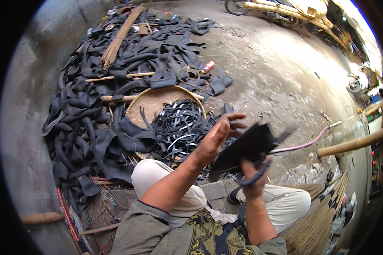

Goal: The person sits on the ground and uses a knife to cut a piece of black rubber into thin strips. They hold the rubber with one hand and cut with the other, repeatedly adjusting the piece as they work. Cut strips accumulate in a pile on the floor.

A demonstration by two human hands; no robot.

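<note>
Here the right hand (254, 180) grips a black rubber piece (246, 146) held above the knees, while the left hand (219, 136) hovers open beside it, near the round basket (151, 104) of rubber strips (180, 125).

Two hands (217, 138) (252, 180), one round woven basket (155, 102), one pink hose (304, 144), one red can (208, 66).

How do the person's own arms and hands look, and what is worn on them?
Both forearms are bare: the olive-grey sleeves with a dark edge end near the elbows. The left hand and the right hand wear no gloves. No ring, watch or bracelet shows on the fingers or wrists. A dark cloth with a yellow pattern hangs at the chest between the arms.
</note>
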